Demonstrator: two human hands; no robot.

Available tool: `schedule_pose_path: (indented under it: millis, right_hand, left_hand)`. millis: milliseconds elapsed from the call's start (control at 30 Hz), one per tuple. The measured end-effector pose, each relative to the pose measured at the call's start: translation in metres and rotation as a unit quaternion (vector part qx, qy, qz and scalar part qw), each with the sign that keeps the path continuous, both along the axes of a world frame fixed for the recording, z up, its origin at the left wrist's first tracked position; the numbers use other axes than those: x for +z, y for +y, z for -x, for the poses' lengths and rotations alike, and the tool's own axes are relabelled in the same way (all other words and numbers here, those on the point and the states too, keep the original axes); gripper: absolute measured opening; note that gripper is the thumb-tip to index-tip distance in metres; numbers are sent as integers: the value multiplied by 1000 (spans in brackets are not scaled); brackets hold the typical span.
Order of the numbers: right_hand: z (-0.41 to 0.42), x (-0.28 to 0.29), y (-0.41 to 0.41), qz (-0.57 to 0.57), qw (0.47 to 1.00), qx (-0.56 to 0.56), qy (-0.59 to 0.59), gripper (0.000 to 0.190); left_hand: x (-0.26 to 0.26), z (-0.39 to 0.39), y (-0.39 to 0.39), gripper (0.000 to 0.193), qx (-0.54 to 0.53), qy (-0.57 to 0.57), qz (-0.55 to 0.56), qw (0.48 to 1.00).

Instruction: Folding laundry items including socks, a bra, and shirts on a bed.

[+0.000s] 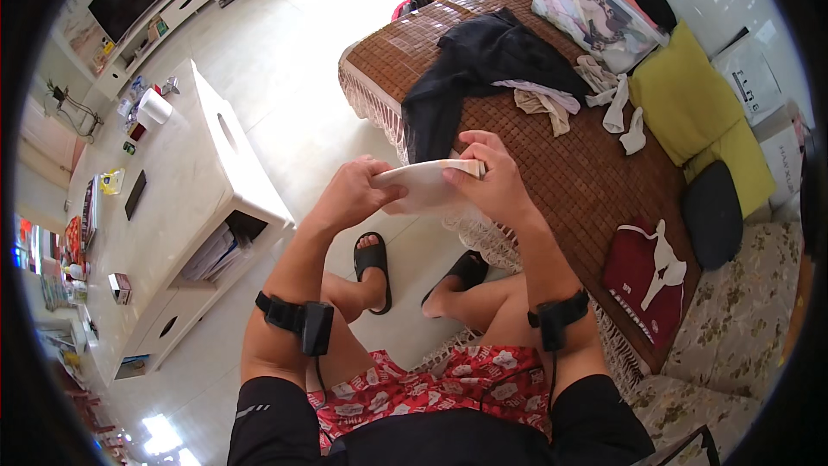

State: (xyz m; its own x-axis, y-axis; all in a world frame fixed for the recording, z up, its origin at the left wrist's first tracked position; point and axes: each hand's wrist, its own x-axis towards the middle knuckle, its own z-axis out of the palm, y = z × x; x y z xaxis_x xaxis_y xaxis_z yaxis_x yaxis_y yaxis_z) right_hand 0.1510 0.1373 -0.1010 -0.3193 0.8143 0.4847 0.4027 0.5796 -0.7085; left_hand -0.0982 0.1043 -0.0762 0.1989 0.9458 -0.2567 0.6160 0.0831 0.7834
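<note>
A pale folded cloth (424, 189) is held up between my two hands, above the floor and my sandalled feet. My left hand (362, 191) pinches its left end between thumb and fingers. At its right end, my right hand (488, 175) grips the layered edge, thumb on the near side. Beyond the hands, a black garment (485, 65) lies spread on the brown woven mat (550, 175), with a beige cloth (543, 110) beside it. White socks (618, 107) lie further right. A dark red garment (640, 278) with a white item (663, 265) on it rests at the mat's right.
A clear plastic bin (595, 13) of clothes, green cushions (679, 97) and a dark cushion (711, 213) line the mat's far right side. To the left stands a long white table (187, 142) holding a white canister (155, 107) and a small box (120, 288).
</note>
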Motion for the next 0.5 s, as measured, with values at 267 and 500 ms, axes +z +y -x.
schedule_pose_path:
  millis: [267, 500]
  right_hand:
    - [-5, 17, -9, 411, 856, 222, 222, 34]
    - [-5, 11, -10, 525, 776, 170, 305, 34]
  left_hand:
    - [-5, 15, -4, 31, -47, -299, 55, 952]
    - [-35, 18, 18, 31, 116, -124, -202, 965]
